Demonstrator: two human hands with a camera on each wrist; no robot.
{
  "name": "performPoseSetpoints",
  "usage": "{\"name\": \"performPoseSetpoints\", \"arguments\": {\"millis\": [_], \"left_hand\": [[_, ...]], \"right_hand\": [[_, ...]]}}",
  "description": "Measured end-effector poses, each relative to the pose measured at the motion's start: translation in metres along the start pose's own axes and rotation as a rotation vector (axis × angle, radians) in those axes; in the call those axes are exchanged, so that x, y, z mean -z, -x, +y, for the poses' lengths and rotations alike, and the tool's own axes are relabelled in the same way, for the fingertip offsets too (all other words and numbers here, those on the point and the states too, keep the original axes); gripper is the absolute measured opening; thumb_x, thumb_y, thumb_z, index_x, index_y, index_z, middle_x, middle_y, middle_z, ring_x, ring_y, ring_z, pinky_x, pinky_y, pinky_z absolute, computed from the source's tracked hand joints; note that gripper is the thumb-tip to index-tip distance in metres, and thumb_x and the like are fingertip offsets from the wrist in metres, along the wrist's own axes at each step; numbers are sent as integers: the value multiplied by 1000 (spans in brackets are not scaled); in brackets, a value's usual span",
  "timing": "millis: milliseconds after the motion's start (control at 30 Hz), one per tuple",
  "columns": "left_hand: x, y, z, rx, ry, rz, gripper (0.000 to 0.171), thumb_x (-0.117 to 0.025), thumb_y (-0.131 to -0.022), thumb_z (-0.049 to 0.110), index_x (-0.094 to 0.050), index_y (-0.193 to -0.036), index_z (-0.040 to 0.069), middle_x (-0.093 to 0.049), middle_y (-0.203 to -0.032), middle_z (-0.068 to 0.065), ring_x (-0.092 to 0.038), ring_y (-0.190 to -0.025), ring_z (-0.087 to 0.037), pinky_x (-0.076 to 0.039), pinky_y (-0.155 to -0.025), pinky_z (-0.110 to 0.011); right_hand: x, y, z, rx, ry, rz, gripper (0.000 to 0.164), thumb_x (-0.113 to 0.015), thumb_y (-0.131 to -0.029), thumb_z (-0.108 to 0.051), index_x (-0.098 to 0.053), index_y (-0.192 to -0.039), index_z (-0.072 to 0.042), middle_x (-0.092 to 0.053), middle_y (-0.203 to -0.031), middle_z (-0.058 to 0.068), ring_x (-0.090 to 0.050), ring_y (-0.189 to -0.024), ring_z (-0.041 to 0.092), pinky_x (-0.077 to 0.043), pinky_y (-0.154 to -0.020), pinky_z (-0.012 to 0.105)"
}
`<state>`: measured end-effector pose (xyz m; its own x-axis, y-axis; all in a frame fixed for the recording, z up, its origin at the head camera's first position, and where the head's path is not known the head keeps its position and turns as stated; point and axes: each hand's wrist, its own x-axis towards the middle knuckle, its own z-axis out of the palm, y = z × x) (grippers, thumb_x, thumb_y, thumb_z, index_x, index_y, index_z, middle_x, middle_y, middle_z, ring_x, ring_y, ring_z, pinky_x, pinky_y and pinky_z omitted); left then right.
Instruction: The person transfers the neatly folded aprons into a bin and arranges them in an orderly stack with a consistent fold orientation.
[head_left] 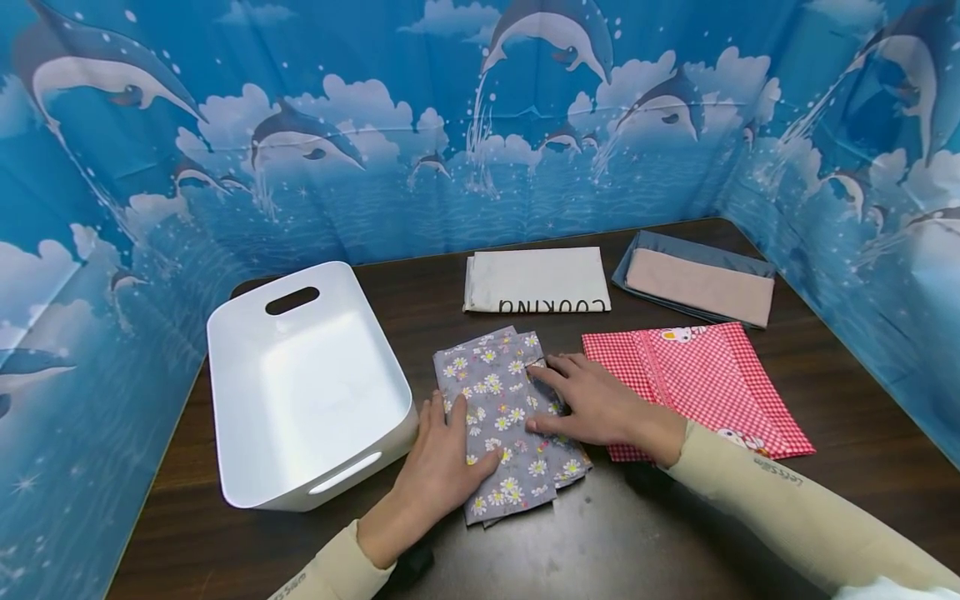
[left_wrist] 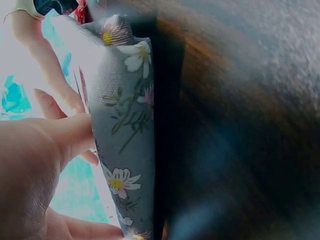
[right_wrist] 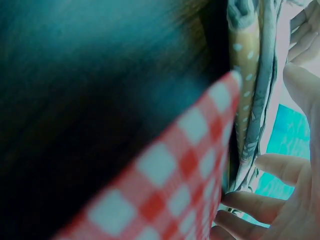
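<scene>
A folded grey cloth (head_left: pixel 498 396) with a daisy print lies on the table between my hands in the head view. My left hand (head_left: pixel 442 462) rests on its left edge, fingers extended and thumb reaching across the top. On the right part of the cloth, my right hand (head_left: pixel 592 404) lies with fingers spread and only slightly bent. Folded layers of the floral cloth (left_wrist: pixel 125 120) show edge-on in the left wrist view, with the thumb touching them. In the right wrist view, a tan dotted layer (right_wrist: pixel 245 65) shows at the stack's side. Neither hand grips the cloth.
A white bin (head_left: pixel 307 392) with handle holes stands left. Behind lies a folded white cloth (head_left: pixel 536 271) with lettering. At back right, a pink cloth (head_left: pixel 697 287) lies on a blue-grey cloth (head_left: pixel 690 250). A red checked cloth (head_left: pixel 705 383) lies beside my right hand.
</scene>
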<state>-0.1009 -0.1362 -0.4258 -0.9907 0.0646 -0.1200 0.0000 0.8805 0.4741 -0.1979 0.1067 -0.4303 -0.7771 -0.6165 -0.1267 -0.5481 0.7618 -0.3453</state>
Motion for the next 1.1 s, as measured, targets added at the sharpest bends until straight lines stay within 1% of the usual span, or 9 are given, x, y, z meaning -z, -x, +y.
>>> {"name": "performPoseSetpoints", "arguments": {"millis": [233, 333, 433, 600, 667, 800, 933, 1033, 1100], "left_hand": [[0, 0, 1, 4, -3, 1, 88, -80, -94, 43, -44, -158, -5, -30, -167, -41, -31, -156, -60, -45, -116, -68], [-2, -1, 2, -28, -31, 28, 85, -81, -93, 41, -47, -156, -6, -34, -164, -42, -36, -152, -61, -47, -114, -67], [-5, -2, 4, -72, -61, 58, 80, -81, -92, 37, -51, -152, -6, -37, -161, -44, -41, -148, -62, -48, -113, -66], [-10, -3, 9, -111, -75, 86, 73, -82, -90, 30, -56, -149, -5, -34, -160, -48, -47, -144, -61, -48, -112, -67], [-10, -2, 10, -120, -65, 96, 72, -82, -89, 27, -56, -149, -4, -32, -160, -48, -47, -143, -61, -49, -109, -68], [-10, -1, 12, -133, -28, 101, 71, -83, -88, 22, -56, -148, -4, -30, -161, -49, -47, -143, -61, -53, -103, -69], [-10, -1, 12, -126, 11, 108, 72, -84, -87, 20, -56, -148, -4, -30, -162, -47, -46, -144, -59, -54, -102, -68], [-12, -3, 7, -133, 47, 136, 72, -85, -85, 19, -57, -147, -3, -31, -162, -45, -46, -144, -59, -53, -102, -69], [-20, -7, 0, -136, 81, 163, 71, -83, -84, 20, -58, -146, -2, -32, -163, -42, -47, -144, -58, -51, -104, -70]], "right_hand": [[-3, 1, -2, 4, -15, 9, 85, -63, -97, -71, -46, -165, -23, -43, -169, 21, -38, -157, 47, -34, -125, 67], [-3, 2, -3, -4, -18, 6, 87, -64, -97, -72, -45, -165, -21, -43, -169, 22, -37, -158, 47, -33, -125, 68], [-4, 2, -4, -35, -42, -6, 91, -65, -95, -73, -44, -165, -20, -41, -171, 21, -33, -160, 48, -32, -125, 69], [-6, 3, -9, -78, -161, -12, 97, -70, -91, -73, -42, -166, -18, -39, -172, 20, -26, -163, 49, -31, -124, 72], [-6, 3, -11, -77, -194, -1, 99, -71, -90, -72, -42, -166, -16, -40, -171, 21, -26, -163, 49, -31, -123, 73], [-9, 3, -13, -70, -218, 19, 100, -73, -90, -70, -42, -165, -13, -42, -170, 23, -27, -162, 50, -32, -123, 73], [-10, 2, -14, -67, -274, 27, 98, -74, -90, -65, -43, -165, -11, -41, -170, 25, -28, -161, 50, -33, -122, 73], [-10, 2, -14, -68, -331, 30, 95, -76, -90, -59, -43, -165, -11, -40, -170, 26, -32, -160, 49, -34, -123, 72], [-11, 3, -14, -65, -363, 35, 93, -76, -91, -55, -42, -165, -10, -40, -169, 27, -35, -158, 49, -35, -122, 70]]}}
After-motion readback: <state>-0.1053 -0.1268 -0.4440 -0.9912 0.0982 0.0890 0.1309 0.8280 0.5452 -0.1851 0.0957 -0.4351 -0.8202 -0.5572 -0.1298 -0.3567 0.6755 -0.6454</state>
